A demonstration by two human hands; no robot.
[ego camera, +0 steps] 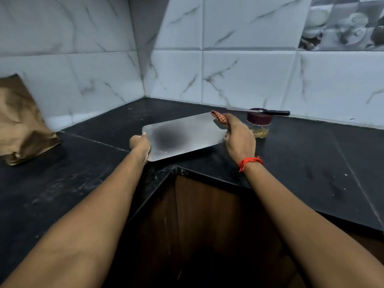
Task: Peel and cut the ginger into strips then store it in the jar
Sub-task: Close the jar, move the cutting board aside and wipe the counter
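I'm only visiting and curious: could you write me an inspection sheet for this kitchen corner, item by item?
Surface: black stone counter, corner-shaped, with faint smears and a few pale specks.
Job's things: grey cutting board, bare; jar with a dark lid and yellowish strips inside; knife lying across the jar's lid. No loose ginger seen.
Clutter: crumpled brown paper bag at the far left.
Grips: left hand holds the board's near left corner; right hand holds its right edge together with a checked cloth.
Cables: nothing seen.
Surroundings: white marbled wall tiles; brown cabinet below the counter.
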